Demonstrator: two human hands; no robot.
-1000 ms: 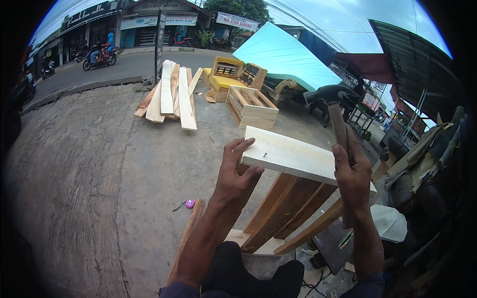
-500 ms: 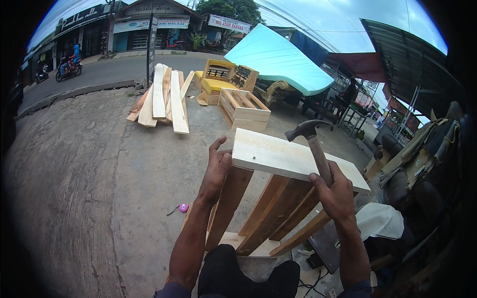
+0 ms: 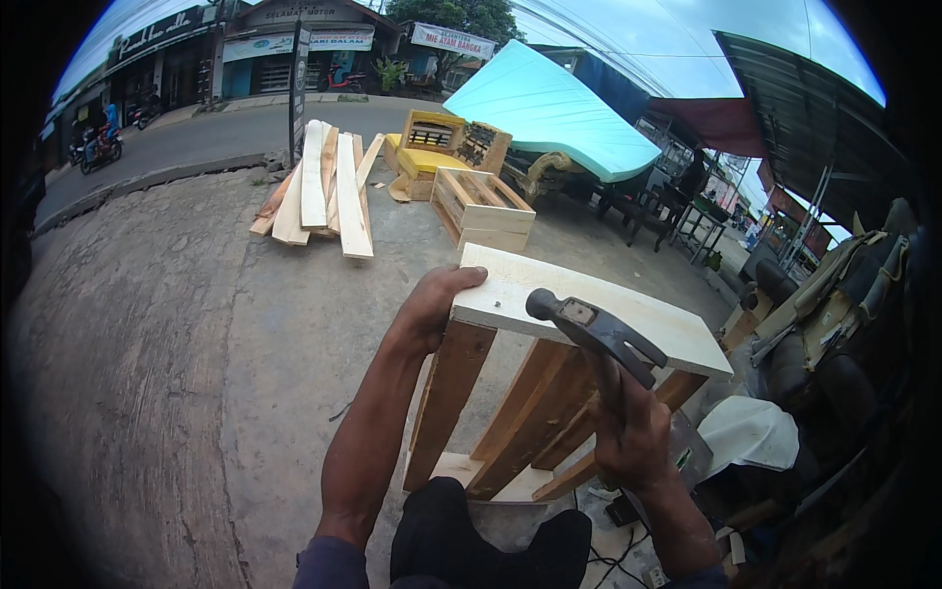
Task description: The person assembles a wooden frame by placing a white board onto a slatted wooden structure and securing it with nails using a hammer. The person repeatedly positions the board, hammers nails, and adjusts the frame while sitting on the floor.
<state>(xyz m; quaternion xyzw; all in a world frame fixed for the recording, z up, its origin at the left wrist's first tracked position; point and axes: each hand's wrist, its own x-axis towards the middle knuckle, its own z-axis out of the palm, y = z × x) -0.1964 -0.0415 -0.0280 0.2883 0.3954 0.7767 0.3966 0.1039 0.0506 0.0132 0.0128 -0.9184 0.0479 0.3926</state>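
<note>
Head view: a pale, freshly cut board (image 3: 599, 309) is seen lying flat across the top of a slanted wooden frame (image 3: 510, 412), whose darker brown slats run down beneath it toward the concrete ground (image 3: 196, 344). The board is light cream in colour, smooth and rectangular, and a small dark spot is visible near its left end. The left end of the board is gripped by the left hand (image 3: 432, 309), the fingers being curled over the top edge and the palm pressed against the side of the frame. A hammer (image 3: 589, 334) is held in the right hand (image 3: 638, 437), which is closed tightly round the handle; the metal head is positioned just above the board's left half, though whether it touches the wood cannot be told. The frame is placed directly in front of the person's dark-clothed knees (image 3: 481, 535). A stack of loose planks (image 3: 319, 191) is laid on the ground well apart, farther back, and a slatted wooden crate (image 3: 486, 206) is set near a yellow piece of furniture (image 3: 432, 147). A white cloth (image 3: 751, 432) is seen to the right of the frame.
</note>
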